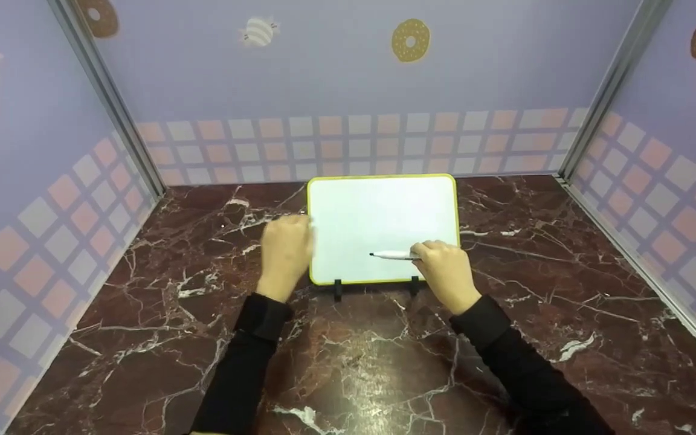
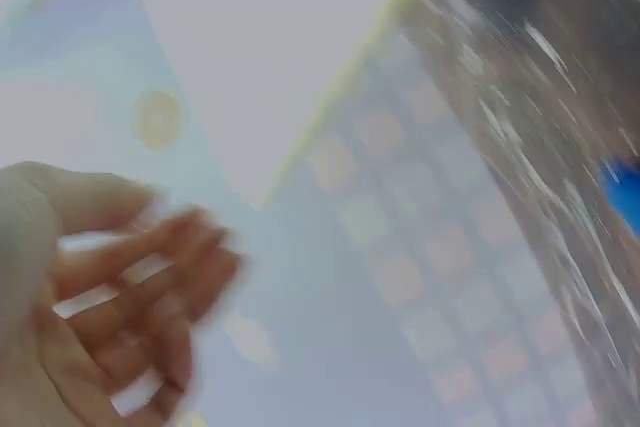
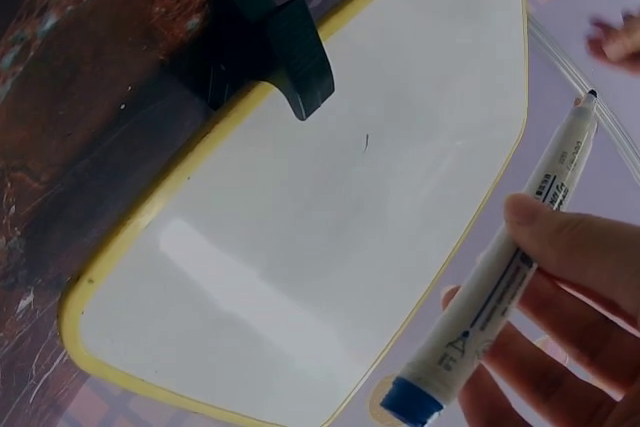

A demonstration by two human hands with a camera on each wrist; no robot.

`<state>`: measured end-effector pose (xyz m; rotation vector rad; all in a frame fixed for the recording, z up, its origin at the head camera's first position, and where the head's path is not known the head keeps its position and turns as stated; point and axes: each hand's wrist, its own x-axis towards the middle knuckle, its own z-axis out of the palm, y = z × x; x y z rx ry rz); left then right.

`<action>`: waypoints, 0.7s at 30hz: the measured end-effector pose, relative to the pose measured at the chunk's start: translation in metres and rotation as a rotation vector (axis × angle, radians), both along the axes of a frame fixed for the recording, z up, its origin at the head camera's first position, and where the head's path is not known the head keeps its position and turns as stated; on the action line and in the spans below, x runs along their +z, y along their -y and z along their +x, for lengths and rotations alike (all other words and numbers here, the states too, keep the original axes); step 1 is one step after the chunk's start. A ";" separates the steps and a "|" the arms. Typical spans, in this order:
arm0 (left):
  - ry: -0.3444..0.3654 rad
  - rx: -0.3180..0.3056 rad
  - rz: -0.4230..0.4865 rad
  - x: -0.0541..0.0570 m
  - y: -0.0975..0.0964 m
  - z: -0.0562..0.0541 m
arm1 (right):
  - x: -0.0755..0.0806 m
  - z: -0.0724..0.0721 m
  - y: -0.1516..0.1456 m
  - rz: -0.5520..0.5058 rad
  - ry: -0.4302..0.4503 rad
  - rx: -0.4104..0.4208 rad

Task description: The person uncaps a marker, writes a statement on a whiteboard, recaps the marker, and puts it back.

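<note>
A whiteboard (image 1: 378,226) with a yellow rim stands on black feet (image 3: 300,57), leaning slightly back. My right hand (image 1: 444,272) is in front of its lower right part and pinches a white marker (image 1: 393,255) between thumb and fingers. The marker's bare dark tip (image 3: 592,95) points left in the head view; its other end is blue (image 3: 412,402). A short dark mark (image 3: 366,142) shows on the board. Beside the board's left edge is my left hand (image 1: 286,251), blurred. In the left wrist view its fingers (image 2: 150,277) are loosely bent, with nothing visible between them.
A dark red marbled tabletop (image 1: 348,362) lies under the board. Patterned purple walls (image 1: 348,72) enclose the back and both sides, with metal corner posts (image 1: 608,90). A blurred blue thing (image 2: 622,195) shows at the left wrist view's right edge; its kind is unclear.
</note>
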<state>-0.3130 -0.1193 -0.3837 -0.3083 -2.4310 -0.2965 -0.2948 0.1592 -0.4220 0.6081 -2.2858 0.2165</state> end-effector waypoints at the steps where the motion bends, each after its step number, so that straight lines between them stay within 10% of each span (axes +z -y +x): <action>1: -0.005 -0.078 -0.003 0.001 -0.009 0.003 | -0.001 0.000 0.000 0.003 -0.002 0.002; 8: 0.021 -0.409 -0.054 -0.020 -0.061 0.019 | -0.004 0.002 0.007 0.044 -0.026 0.013; 21: -0.068 -0.432 -0.092 -0.049 -0.079 0.021 | -0.006 0.010 0.017 0.090 -0.049 0.037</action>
